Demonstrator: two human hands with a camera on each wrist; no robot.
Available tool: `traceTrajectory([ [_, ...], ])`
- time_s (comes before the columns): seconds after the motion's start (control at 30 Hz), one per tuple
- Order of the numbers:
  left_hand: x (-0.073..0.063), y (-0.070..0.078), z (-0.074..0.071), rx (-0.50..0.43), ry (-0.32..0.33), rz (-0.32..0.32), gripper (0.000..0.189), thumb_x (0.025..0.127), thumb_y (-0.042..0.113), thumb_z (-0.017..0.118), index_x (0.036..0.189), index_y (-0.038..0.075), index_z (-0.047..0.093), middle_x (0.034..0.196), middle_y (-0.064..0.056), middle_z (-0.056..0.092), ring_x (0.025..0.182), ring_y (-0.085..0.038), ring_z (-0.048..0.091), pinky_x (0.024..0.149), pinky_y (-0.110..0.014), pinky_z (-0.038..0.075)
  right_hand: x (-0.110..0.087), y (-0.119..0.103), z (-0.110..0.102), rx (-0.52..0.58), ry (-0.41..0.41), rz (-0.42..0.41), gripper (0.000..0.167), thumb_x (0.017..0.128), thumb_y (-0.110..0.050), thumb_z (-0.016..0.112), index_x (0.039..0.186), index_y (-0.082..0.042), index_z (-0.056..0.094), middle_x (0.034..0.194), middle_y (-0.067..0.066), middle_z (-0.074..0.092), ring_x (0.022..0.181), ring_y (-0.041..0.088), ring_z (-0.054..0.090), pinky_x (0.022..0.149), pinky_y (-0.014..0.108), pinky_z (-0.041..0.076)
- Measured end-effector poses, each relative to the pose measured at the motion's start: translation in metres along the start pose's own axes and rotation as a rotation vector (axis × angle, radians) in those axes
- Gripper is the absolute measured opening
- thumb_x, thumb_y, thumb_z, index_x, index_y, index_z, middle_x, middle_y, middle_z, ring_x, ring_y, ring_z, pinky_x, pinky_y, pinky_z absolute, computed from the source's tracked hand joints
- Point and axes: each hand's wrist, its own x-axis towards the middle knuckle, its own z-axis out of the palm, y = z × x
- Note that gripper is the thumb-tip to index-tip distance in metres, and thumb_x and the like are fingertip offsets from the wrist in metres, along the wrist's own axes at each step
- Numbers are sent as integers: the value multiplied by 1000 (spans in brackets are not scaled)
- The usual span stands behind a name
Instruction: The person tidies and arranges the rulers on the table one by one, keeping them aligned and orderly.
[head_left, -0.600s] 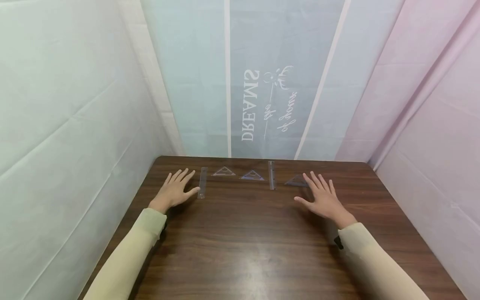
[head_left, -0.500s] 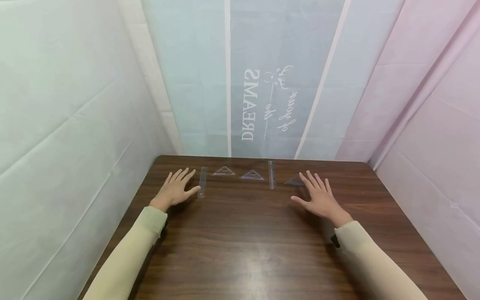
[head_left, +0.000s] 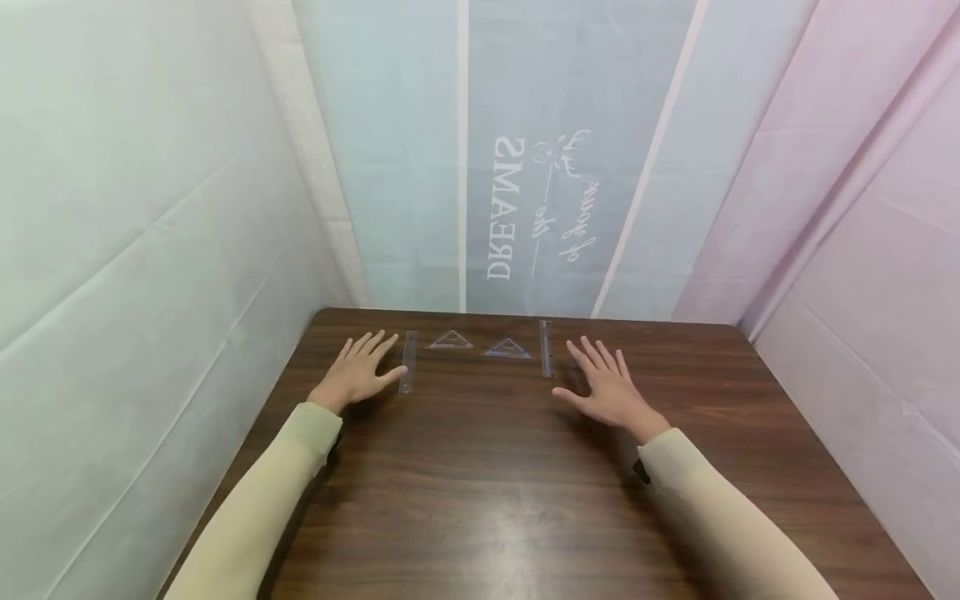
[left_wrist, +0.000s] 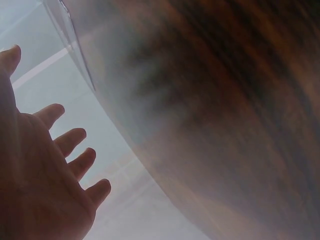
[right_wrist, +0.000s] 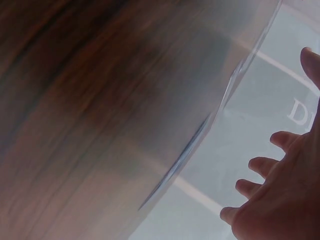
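Note:
My left hand [head_left: 356, 373] hovers over the table with fingers spread, its thumb overlapping a clear ruler [head_left: 408, 360] in the head view. To the right of that ruler lie a clear set square [head_left: 450, 345] and a bluish set square [head_left: 507, 353]. A second clear ruler [head_left: 546, 350] lies upright to the viewer, just left of my right hand [head_left: 609, 395], which is also spread and holds nothing. Behind its fingers another set square is almost wholly hidden. In the wrist views, the left hand [left_wrist: 45, 175] and right hand [right_wrist: 287, 192] both stand clear of the tabletop.
The brown wood-grain table [head_left: 480, 467] ends at a straight back edge, close behind the row of drawing tools. A pale blue curtain [head_left: 420, 167] with white lettering hangs beyond it. White cloth walls [head_left: 150, 292] close in the left and right sides.
My right hand has moved left toward the second ruler and now covers most of the rightmost set square. The left hand shifts slightly right in view. The rulers and set squares stay in place.

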Motion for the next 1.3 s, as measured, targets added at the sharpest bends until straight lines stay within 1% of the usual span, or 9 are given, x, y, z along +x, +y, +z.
traceTrajectory([
  [0.17,5,1,-1,13,1,0,86,107,68,48,173,18,24,177,-20,19,163,-45,14,130,-64,3,11,-13,7,-9,14,-34,100,98,-68,66,172,-14,26,179,19,14,164,45,8,127,70,0],
  [0.27,8,3,-1,12,-7,-4,86,107,70,46,173,20,23,178,-18,18,164,-44,12,130,-63,2,17,-23,11,-6,-6,-40,100,98,-69,64,173,-16,24,179,17,13,165,42,6,128,68,0],
  [0.43,12,8,-1,6,-2,8,87,107,69,47,173,18,24,178,-19,17,163,-45,13,130,-63,0,25,-39,18,2,-42,-53,101,99,-71,62,174,-19,18,180,14,9,166,39,2,129,65,-3],
  [0.63,17,11,-1,15,-3,13,86,107,67,48,173,18,24,178,-19,16,163,-45,14,131,-62,1,35,-57,30,7,-44,-96,101,99,-72,62,174,-20,18,180,11,9,166,36,5,131,62,-1],
  [0.7,19,11,-2,11,-5,16,86,107,67,49,173,17,24,178,-20,17,163,-45,14,131,-63,1,39,-63,35,-1,-42,-120,101,99,-72,61,174,-19,19,180,11,10,166,37,6,131,63,2],
  [0.83,22,11,-3,9,-8,21,86,107,68,48,173,17,25,177,-20,19,163,-45,13,131,-63,0,46,-79,40,-12,-62,-156,101,100,-69,63,174,-18,18,180,12,11,166,37,8,130,63,4],
  [0.93,25,10,-3,14,-11,24,86,107,68,47,172,17,25,177,-20,19,163,-44,14,131,-62,1,51,-93,43,-21,-92,-177,101,100,-68,63,174,-18,17,180,12,10,166,37,9,131,61,4],
  [1.13,31,7,0,25,-21,26,86,107,70,44,173,18,25,177,-20,19,163,-45,16,131,-62,2,63,-114,53,-35,-113,-247,102,100,-69,62,174,-16,16,179,15,13,165,37,14,132,56,11],
  [1.3,37,5,0,32,-44,18,87,107,73,41,173,20,22,178,-18,18,163,-42,17,131,-61,4,71,-129,59,-18,-150,-259,102,100,-70,61,174,-16,15,179,15,14,165,35,15,132,53,13],
])
